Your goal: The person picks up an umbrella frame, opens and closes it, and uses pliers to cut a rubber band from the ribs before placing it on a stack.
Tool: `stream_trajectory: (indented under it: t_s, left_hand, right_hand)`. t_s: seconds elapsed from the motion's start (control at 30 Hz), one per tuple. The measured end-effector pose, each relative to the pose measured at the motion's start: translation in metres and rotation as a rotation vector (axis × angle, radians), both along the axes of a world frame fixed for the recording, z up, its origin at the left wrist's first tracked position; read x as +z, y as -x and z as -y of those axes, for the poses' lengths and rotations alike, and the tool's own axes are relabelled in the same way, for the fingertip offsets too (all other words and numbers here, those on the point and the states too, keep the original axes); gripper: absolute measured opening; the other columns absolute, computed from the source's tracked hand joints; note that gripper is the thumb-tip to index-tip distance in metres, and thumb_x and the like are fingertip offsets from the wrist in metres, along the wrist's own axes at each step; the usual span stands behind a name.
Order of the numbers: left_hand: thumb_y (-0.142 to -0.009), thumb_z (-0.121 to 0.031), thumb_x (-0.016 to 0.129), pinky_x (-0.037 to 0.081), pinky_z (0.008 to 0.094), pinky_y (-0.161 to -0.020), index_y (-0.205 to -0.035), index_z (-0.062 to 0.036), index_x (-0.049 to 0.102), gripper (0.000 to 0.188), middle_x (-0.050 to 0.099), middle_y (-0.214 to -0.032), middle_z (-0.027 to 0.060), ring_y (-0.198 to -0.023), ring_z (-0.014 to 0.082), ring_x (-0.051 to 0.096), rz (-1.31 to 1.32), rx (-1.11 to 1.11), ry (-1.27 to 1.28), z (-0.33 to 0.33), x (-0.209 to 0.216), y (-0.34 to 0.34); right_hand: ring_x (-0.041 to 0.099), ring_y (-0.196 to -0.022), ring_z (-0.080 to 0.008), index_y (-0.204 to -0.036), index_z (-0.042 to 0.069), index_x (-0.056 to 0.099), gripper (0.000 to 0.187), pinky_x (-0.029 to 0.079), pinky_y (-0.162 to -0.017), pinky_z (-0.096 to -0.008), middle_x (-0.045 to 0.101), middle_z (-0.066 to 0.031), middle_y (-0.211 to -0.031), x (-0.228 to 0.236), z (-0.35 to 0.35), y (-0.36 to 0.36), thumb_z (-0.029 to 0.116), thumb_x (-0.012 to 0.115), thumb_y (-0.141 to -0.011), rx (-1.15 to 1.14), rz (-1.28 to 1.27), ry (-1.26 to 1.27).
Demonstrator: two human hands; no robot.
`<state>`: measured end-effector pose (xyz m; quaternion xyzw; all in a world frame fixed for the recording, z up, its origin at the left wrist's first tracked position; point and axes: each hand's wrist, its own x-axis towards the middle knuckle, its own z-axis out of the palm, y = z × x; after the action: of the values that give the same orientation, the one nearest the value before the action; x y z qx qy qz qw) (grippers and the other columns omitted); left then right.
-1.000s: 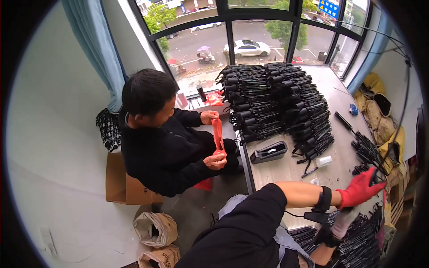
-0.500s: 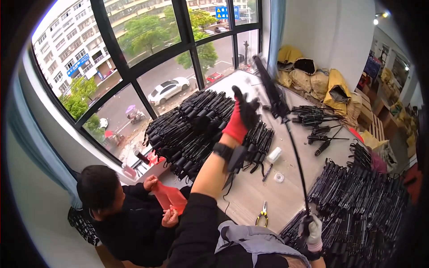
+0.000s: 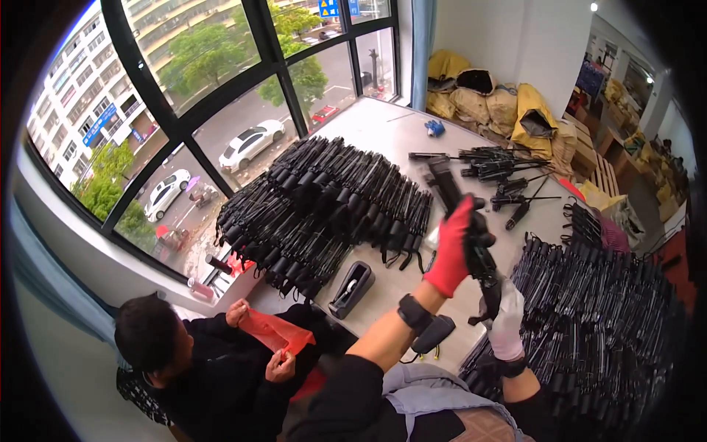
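A black folding umbrella frame is held at a slant over the table, its shaft collapsed. My left hand, in a red and black glove, is closed round its middle. Lower down, my right hand in a whitish glove is closed at the handle end, where a dark strap hangs; its fingers are partly hidden. Left of my hands lies a large pile of similar black umbrella frames. Another big pile of frames lies to the right of my right hand.
A black tape dispenser stands on the table by the left pile. Loose umbrella frames and a small blue object lie farther back. At left, a person holds red material. Yellow sacks are stacked beyond the table.
The umbrella frame's long extended shaft has collapsed. My left hand, open before, has come right and down onto the frame; my right hand has risen with the handle end. The view has shifted.
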<state>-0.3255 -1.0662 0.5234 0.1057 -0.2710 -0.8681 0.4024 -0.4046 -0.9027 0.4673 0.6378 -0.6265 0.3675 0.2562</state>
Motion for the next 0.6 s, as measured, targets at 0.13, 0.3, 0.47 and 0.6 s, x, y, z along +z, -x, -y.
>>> stream_trajectory:
  t_s: [0.13,0.3,0.47,0.6]
  left_hand:
    - [-0.093,-0.040,0.060,0.049,0.0305,-0.058,-0.115,-0.0014,0.053,0.044,0.055,-0.071,0.0032,-0.060,0.0152,0.056,-0.164,0.052,-0.050,-0.003,0.001,-0.019]
    - [-0.094,-0.036,0.059,0.053,0.0343,-0.061,-0.118,-0.0019,0.053,0.042,0.057,-0.075,0.0046,-0.064,0.0174,0.059,-0.103,0.159,-0.214,-0.021,-0.020,-0.033]
    - [-0.095,-0.026,0.059,0.054,0.0351,-0.062,-0.122,0.0006,0.051,0.039,0.056,-0.076,0.0053,-0.067,0.0183,0.059,0.079,0.014,-0.092,-0.031,-0.062,-0.073]
    - [-0.090,-0.019,0.066,0.055,0.0325,-0.063,-0.123,-0.0014,0.052,0.040,0.059,-0.079,0.0057,-0.067,0.0168,0.061,0.212,-0.051,-0.053,-0.039,-0.081,-0.090]
  right_hand:
    - [0.046,-0.049,-0.0084,-0.118,-0.003,0.057,0.030,0.036,-0.043,-0.0233,0.056,-0.0025,-0.071,-0.006,-0.005,-0.017,0.011,0.041,-0.097,0.187,1.304,-0.278]
    - [0.050,-0.051,-0.0095,-0.122,-0.003,0.055,0.031,0.041,-0.046,-0.0229,0.058,-0.0045,-0.072,-0.029,-0.005,-0.023,0.012,0.042,-0.098,0.241,0.791,-0.316]
    - [0.061,-0.071,-0.0143,-0.130,-0.004,0.049,0.036,0.049,-0.057,-0.0251,0.064,-0.0120,-0.095,-0.034,-0.015,0.029,0.009,0.040,-0.097,0.465,0.779,-0.398]
    - [0.065,-0.065,-0.0158,-0.135,-0.001,0.046,0.041,0.051,-0.055,-0.0285,0.068,-0.0132,-0.090,0.015,-0.011,0.047,0.011,0.045,-0.096,0.401,1.576,-0.829]
